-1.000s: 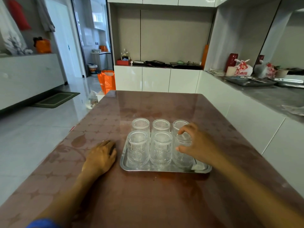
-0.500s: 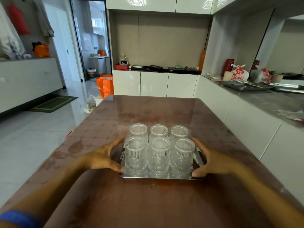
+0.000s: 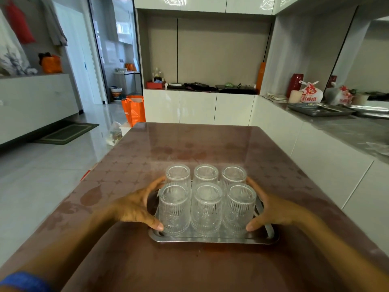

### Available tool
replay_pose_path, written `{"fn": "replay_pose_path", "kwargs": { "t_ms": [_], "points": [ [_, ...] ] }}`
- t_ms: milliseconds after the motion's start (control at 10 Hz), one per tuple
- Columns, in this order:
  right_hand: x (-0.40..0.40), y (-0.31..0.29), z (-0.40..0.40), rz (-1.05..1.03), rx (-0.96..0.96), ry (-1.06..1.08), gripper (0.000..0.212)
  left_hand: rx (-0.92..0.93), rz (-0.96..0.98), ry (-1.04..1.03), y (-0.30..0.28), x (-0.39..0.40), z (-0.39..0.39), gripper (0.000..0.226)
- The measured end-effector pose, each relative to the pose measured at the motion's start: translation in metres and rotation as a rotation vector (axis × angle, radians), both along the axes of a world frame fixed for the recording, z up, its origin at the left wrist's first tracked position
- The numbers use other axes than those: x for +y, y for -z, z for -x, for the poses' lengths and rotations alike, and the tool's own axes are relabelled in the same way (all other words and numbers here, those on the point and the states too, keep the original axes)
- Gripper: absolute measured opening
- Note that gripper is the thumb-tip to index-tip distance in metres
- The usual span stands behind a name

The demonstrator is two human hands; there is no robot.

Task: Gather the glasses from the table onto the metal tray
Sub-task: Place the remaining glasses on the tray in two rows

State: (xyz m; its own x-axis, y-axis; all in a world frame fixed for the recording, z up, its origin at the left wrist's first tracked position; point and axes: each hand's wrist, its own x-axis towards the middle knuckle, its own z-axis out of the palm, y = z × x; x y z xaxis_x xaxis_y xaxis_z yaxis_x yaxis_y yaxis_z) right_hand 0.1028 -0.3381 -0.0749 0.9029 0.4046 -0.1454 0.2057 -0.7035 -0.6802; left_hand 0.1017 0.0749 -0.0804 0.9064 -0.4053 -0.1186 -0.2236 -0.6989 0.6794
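Several clear ribbed glasses (image 3: pixel 207 207) stand upside down in two rows of three on the metal tray (image 3: pixel 210 239). The tray is at the near middle of the brown table (image 3: pixel 200 148). My left hand (image 3: pixel 134 207) grips the tray's left end, thumb at the front corner and fingers curled round the back. At the tray's right end my right hand (image 3: pixel 273 209) holds on the same way. Both hands touch the outer glasses. Whether the tray rests on the table or hangs just above it, I cannot tell.
A grey counter (image 3: pixel 347 131) runs along the right with metal trays (image 3: pixel 320 109), bags and a red jar. White cabinets (image 3: pixel 197 108) stand beyond the table's far edge. An orange bag (image 3: pixel 134 111) sits on the floor at the left, near a doorway.
My right hand left the front right glass and my left hand left the table top. Both have closed on the tray's ends. The tray now looks larger and nearer.
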Motion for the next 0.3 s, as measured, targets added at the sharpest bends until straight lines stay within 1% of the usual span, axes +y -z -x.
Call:
{"fn": "replay_pose_path", "kwargs": {
  "t_ms": [100, 300],
  "points": [
    [-0.001, 0.001, -0.001, 0.015, 0.000, 0.001, 0.149, 0.077, 0.061, 0.033, -0.001, -0.001, 0.000, 0.130],
    [0.004, -0.008, 0.010, 0.003, -0.008, -0.021, 0.147, 0.122, 0.102, 0.089, -0.012, -0.009, 0.014, 0.137]
  ]
}}
